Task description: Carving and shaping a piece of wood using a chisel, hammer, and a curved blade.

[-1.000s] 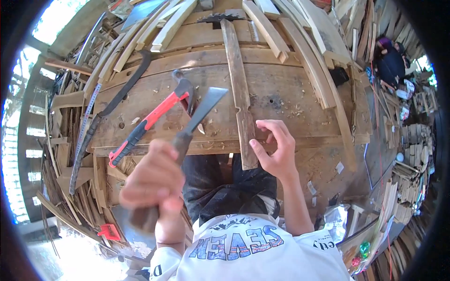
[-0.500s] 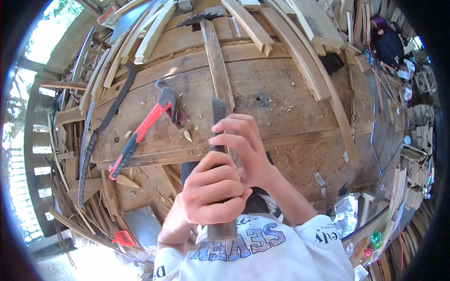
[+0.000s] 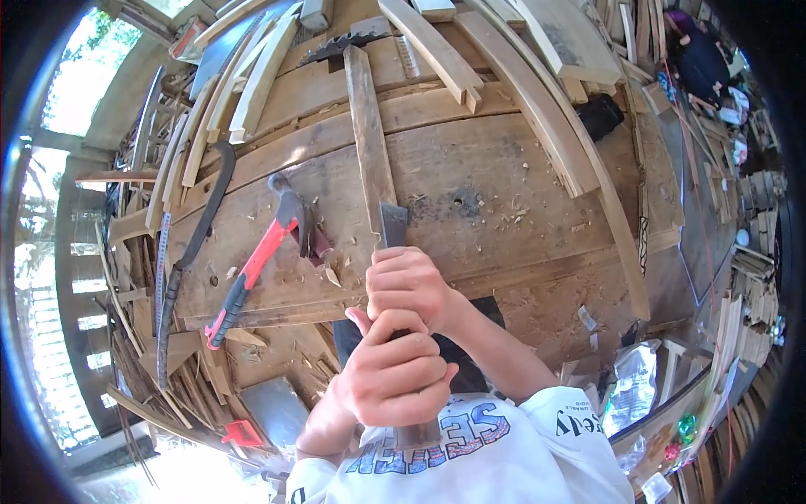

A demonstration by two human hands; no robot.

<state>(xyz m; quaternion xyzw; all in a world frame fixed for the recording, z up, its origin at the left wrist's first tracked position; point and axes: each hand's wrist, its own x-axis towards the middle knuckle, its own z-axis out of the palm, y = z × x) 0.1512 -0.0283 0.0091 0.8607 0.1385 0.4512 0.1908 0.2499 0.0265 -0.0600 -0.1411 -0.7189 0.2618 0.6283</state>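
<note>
A chisel (image 3: 394,223) with a broad flat dark metal blade points away from me along my body's midline. My right hand (image 3: 408,290) is wrapped round it just behind the blade. Closer to my chest, my left hand (image 3: 397,370) grips the handle, its fingers closed, and the brown handle end (image 3: 417,434) sticks out below it. The blade overlaps the near end of a narrow wooden strip (image 3: 369,134) lying lengthwise on the wooden workbench (image 3: 294,227); whether they touch, I cannot tell.
Left of the strip lie a red-and-black hammer (image 3: 269,260) and a long curved dark blade tool (image 3: 200,218). A toothed saw blade (image 3: 344,46) is at the far end. Long timber pieces (image 3: 529,101) lie right. Wood shavings are scattered about. Another person (image 3: 701,63) is far right.
My right hand's loosely spread fingers have closed round the chisel near its blade. The chisel has come lower in the picture, as the view also shifted slightly. My left hand keeps its grip.
</note>
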